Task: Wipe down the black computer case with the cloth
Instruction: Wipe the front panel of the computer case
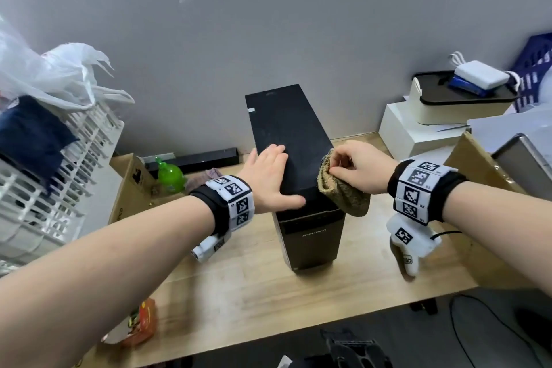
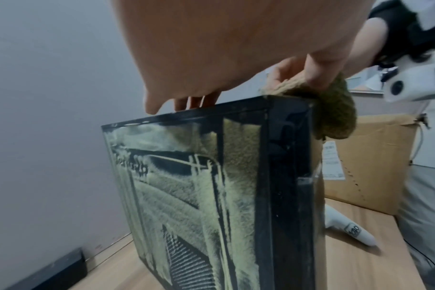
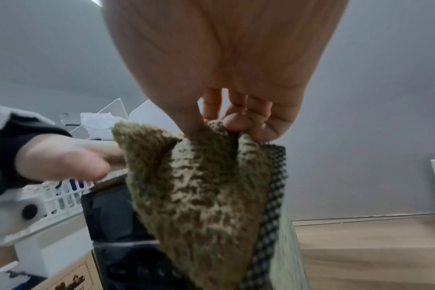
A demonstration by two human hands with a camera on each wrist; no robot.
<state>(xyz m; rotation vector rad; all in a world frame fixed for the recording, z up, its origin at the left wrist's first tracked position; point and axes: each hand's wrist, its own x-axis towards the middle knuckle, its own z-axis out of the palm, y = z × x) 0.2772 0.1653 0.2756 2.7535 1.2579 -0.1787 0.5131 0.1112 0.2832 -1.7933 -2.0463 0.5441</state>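
The black computer case [image 1: 286,128] stands upright on the wooden desk [image 1: 268,293], near the middle. My left hand [image 1: 270,176] lies flat on the near end of its top, fingers straight, thumb along the front edge. My right hand [image 1: 355,169] pinches a tan-green knitted cloth [image 1: 343,194] at the top right edge of the case; the cloth hangs down the right side. From the left wrist, the dusty left side panel of the case [image 2: 199,196] shows streaks, with the cloth [image 2: 335,113] draped over the far top corner. In the right wrist view my fingers [image 3: 236,121] bunch the cloth [image 3: 199,196].
A white lattice basket [image 1: 59,182] with plastic bags stands at the left. A green spray bottle [image 1: 170,176] sits in a cardboard box beside it. White boxes [image 1: 418,134] and a cardboard box [image 1: 484,176] crowd the right. A snack packet [image 1: 140,323] lies at the desk's front left.
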